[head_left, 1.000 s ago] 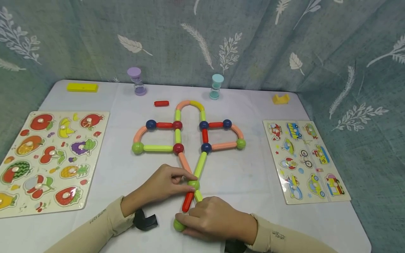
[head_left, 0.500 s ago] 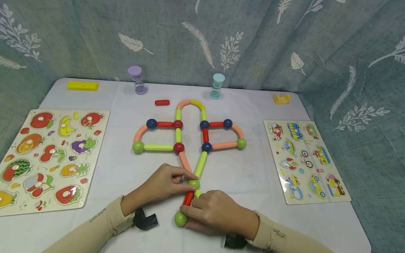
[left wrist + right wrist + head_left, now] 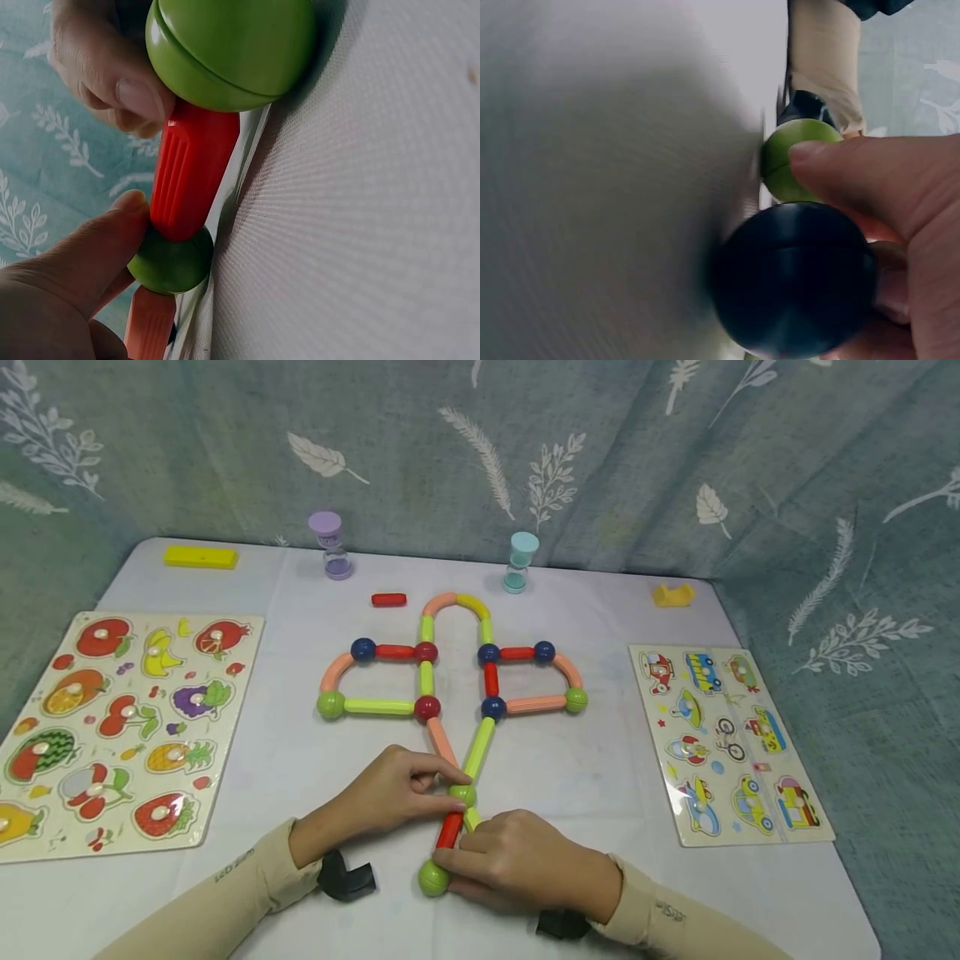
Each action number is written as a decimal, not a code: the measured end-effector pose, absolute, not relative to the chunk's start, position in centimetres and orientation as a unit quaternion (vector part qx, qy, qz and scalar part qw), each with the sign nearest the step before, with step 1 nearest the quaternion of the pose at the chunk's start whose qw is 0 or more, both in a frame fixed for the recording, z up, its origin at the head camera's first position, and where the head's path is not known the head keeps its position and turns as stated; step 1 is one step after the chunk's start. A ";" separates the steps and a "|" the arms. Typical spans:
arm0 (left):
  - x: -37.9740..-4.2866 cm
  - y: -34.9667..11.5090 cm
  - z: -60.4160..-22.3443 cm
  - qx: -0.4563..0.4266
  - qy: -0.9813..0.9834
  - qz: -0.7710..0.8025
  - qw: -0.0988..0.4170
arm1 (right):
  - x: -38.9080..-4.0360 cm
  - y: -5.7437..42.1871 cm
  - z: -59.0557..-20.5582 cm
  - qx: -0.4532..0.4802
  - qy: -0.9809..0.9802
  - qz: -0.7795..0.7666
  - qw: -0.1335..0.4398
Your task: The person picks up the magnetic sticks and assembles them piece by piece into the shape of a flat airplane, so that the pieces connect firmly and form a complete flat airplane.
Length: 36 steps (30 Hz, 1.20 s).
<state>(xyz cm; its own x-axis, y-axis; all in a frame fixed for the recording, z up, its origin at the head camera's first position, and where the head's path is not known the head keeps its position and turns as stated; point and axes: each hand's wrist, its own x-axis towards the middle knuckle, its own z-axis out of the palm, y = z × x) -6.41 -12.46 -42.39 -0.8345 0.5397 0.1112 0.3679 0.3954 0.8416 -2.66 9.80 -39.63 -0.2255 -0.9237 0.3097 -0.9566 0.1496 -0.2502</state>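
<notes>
A flat figure of coloured toy rods [image 3: 378,707] and balls lies on the white table. My left hand [image 3: 386,793] pinches the green ball [image 3: 462,795] where the rods meet, between thumb and index finger. From that ball a red rod [image 3: 449,831] runs down to a larger green ball [image 3: 432,877]; the two meet in the left wrist view. My right hand [image 3: 517,864] holds this lower ball by its side with thumb and finger. A dark blue ball [image 3: 795,281] shows by the right fingers in the right wrist view, hidden in the head view. A light green rod [image 3: 472,819] reaches toward that hand.
A fruit puzzle board [image 3: 127,735] lies left, a vehicle puzzle board [image 3: 731,743] right. Toward the back stand a purple hourglass [image 3: 330,545] and a teal hourglass [image 3: 520,562]. A loose red rod [image 3: 388,600], a yellow bar [image 3: 200,557] and a yellow piece [image 3: 673,595] lie there too.
The right hand has moved slightly up toward the figure, bringing the lower green ball from just below the red rod to its end. The left hand keeps its pinch.
</notes>
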 end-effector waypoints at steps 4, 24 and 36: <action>-6.5 -12.5 -42.4 0.277 0.831 0.475 0.088 | -3.3 10.1 -38.7 0.623 -0.746 0.234 0.015; -6.3 -12.1 -43.1 0.268 0.820 0.496 0.097 | -26.0 3.8 -34.2 0.434 -0.854 0.285 -0.026; -6.4 -12.5 -42.7 0.267 0.823 0.492 0.093 | -33.0 -2.1 -36.1 0.334 -0.904 0.222 -0.150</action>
